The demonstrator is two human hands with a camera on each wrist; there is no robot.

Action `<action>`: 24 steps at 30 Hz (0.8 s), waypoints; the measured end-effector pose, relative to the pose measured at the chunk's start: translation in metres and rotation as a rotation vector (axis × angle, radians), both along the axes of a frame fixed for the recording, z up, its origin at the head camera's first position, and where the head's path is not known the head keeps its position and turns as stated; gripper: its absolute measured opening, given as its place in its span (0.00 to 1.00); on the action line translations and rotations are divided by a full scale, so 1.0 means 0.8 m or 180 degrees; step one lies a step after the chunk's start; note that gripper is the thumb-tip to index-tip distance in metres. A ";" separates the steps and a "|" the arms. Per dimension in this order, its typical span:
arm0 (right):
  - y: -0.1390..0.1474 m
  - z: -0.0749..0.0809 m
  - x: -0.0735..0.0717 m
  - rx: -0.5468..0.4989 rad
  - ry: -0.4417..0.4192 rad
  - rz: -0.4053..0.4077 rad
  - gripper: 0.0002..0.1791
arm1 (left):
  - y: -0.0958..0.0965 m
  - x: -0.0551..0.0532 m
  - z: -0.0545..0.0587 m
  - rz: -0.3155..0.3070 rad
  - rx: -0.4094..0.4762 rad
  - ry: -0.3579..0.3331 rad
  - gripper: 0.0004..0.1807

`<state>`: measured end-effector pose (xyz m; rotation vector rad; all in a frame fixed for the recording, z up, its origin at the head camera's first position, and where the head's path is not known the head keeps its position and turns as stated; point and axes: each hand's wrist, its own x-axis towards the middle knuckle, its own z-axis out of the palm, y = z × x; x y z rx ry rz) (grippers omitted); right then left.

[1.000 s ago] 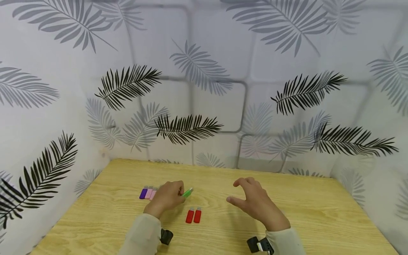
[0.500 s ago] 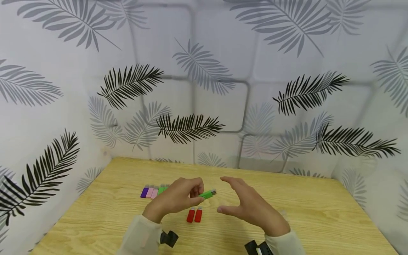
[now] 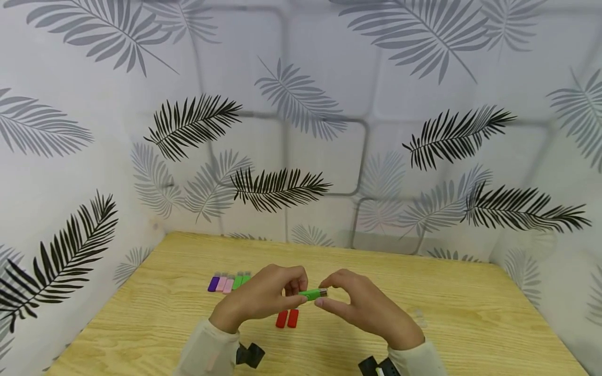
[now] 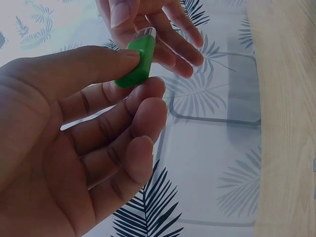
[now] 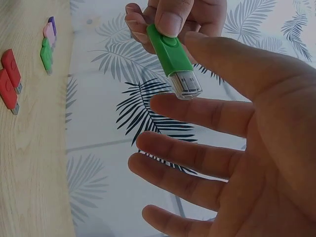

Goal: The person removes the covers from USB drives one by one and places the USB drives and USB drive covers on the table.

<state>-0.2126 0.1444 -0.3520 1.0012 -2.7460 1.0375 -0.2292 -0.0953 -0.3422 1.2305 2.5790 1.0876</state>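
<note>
My left hand pinches a green USB flash drive between thumb and fingers, above the table. A clear cap covers its metal plug, which points toward my right hand. The right hand's thumb and index finger stand apart on either side of the capped end; its other fingers are spread in the right wrist view. Whether a fingertip touches the cap I cannot tell. In the left wrist view, the left thumb lies on the green body. Two red flash drives lie on the table below the hands.
At the left of the wooden table lies a row of flash drives: purple, pink and green. Small clear pieces, probably caps, lie right of the right hand. A leaf-patterned cloth hangs behind.
The left hand has carried the green flash drive rightward from near the row to between the hands. The right hand has moved left, its thumb and index finger closing in around the capped end.
</note>
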 end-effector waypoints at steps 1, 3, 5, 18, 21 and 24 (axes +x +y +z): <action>0.000 0.000 0.000 0.0001 0.0028 0.0027 0.18 | 0.000 0.000 0.000 0.0005 -0.0005 0.0013 0.08; 0.001 0.000 -0.001 0.0000 0.0088 0.0074 0.16 | 0.000 0.000 0.000 0.0008 -0.0008 0.0039 0.08; 0.001 0.000 -0.001 -0.0006 0.0146 0.0118 0.14 | 0.000 0.000 0.001 0.0003 -0.0011 0.0059 0.08; 0.001 0.004 -0.001 -0.0110 0.0213 0.0295 0.12 | 0.001 0.002 0.000 -0.0013 -0.0017 0.0155 0.06; 0.001 0.005 -0.001 -0.0077 0.0147 0.0281 0.11 | 0.001 0.002 0.000 0.0010 -0.0052 0.0166 0.06; 0.001 0.005 -0.002 -0.0028 0.0050 0.0265 0.11 | 0.002 0.002 0.000 0.0034 -0.0097 0.0147 0.06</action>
